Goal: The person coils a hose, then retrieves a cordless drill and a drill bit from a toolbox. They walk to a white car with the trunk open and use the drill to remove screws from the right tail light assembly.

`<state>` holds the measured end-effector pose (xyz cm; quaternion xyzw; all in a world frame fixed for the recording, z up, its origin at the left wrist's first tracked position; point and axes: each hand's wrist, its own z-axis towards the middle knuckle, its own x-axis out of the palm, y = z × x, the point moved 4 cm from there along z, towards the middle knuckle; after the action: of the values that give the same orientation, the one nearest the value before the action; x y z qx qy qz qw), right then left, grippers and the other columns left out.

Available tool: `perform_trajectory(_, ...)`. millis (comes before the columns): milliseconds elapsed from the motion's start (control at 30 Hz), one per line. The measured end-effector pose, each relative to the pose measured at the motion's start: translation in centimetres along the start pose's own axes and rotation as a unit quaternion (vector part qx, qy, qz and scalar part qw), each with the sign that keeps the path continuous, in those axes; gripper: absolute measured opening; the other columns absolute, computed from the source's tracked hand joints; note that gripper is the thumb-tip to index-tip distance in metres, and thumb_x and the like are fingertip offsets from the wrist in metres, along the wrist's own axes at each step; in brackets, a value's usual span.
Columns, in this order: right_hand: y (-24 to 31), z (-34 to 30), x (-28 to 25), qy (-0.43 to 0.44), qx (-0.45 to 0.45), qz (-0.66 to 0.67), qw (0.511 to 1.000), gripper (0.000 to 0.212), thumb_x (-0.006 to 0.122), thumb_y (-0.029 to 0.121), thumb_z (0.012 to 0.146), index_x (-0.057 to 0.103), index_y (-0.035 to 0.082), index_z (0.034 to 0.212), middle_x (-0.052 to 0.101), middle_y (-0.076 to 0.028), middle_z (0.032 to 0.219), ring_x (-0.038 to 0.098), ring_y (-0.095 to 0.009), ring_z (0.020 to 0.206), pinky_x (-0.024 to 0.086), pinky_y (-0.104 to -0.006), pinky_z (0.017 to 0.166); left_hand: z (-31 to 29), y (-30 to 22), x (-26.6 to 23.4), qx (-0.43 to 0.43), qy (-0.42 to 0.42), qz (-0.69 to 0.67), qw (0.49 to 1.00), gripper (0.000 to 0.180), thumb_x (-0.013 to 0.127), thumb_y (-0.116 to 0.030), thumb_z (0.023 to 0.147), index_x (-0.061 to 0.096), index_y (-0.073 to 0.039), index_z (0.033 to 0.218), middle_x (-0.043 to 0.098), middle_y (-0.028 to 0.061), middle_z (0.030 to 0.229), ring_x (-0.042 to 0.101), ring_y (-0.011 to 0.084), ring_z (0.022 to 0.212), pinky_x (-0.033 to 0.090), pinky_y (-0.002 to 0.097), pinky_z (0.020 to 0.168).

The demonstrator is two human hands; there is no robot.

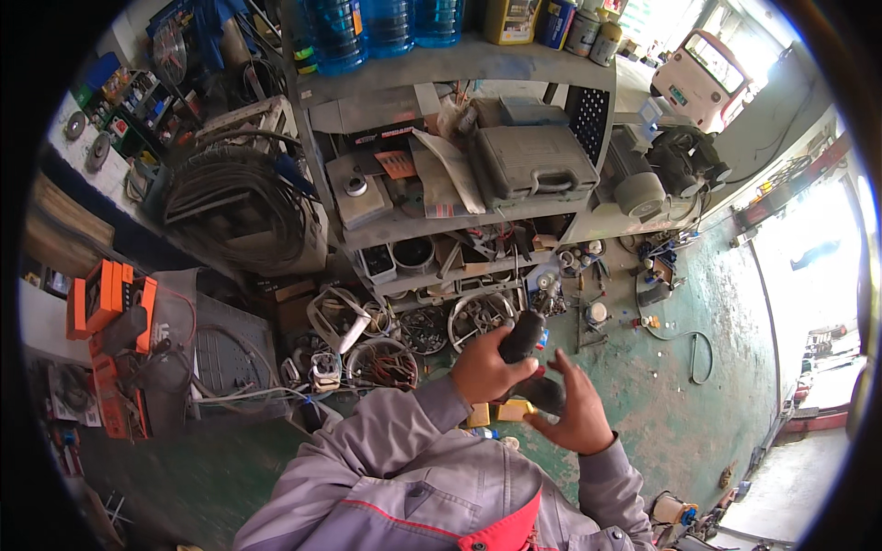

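Note:
My left hand (487,368) is closed around a black power tool (523,336), with the thumb across its side. The tool looks like a drill, but its exact kind is not clear. Its rounded dark lower end (546,395) points toward my right hand (582,410). That hand has its fingers apart, with thumb and forefinger on either side of the lower end; whether they touch it I cannot tell. Below the tool, partly hidden by my hands, are yellow blocks (514,410).
Ahead stands a metal shelf unit (404,225) bearing a grey tool case (533,163) and, on top, blue water bottles (390,26). Wheel rims (478,319) and loose parts lie on the green floor (657,413). Orange boxes (112,298) are at left, a hose (703,354) at right.

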<state>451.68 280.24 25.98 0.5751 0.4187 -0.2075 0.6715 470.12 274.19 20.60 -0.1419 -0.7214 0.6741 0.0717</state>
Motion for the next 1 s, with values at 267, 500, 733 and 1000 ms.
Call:
perform_trajectory(267,-3.9,-1.7,4.5,-0.084,0.134,-0.125,0.980,0.063,0.081,0.032,0.072,0.062,0.003,0.125,0.071,-0.017,0.097,0.068,-0.037,0.091,0.053,-0.0467,0.081,8.6,6.7,-2.8,-0.181,0.279,0.000,0.943,0.075,0.047,-0.071,0.098,0.062,-0.002,0.122,0.067,0.0090,0.102,0.066,0.0174,0.086,0.057,0.0355,0.075)
perform_trajectory(500,-8.6,-12.0,5.8,-0.071,0.324,-0.156,0.930,0.054,0.083,0.035,0.066,0.069,0.005,0.108,0.072,-0.017,0.095,0.069,-0.039,0.089,0.055,-0.0476,0.079,25.1,14.0,-23.2,-0.090,-0.268,0.176,0.943,0.058,0.069,-0.051,0.087,0.067,-0.001,0.117,0.068,0.0276,0.114,0.064,0.0410,0.110,0.052,0.0464,0.096)
perform_trajectory(733,-9.1,-20.0,7.0,-0.058,0.450,-0.172,0.874,0.057,0.083,0.039,0.065,0.069,0.004,0.109,0.073,-0.017,0.096,0.071,-0.038,0.089,0.056,-0.0471,0.079,33.4,17.8,-30.1,-0.166,-0.272,0.128,0.939,0.052,0.069,-0.047,0.083,0.073,-0.004,0.112,0.071,0.0226,0.119,0.065,0.0381,0.116,0.051,0.0447,0.100)
perform_trajectory(1000,-8.8,-20.2,7.5,-0.095,0.440,-0.163,0.878,0.050,0.081,0.037,0.065,0.070,0.006,0.102,0.072,-0.018,0.090,0.070,-0.040,0.085,0.055,-0.0488,0.075,32.8,16.5,-31.4,-0.200,-0.362,0.249,0.876,0.052,0.063,-0.044,0.088,0.074,0.004,0.105,0.072,0.0269,0.108,0.068,0.0436,0.107,0.056,0.0473,0.089)
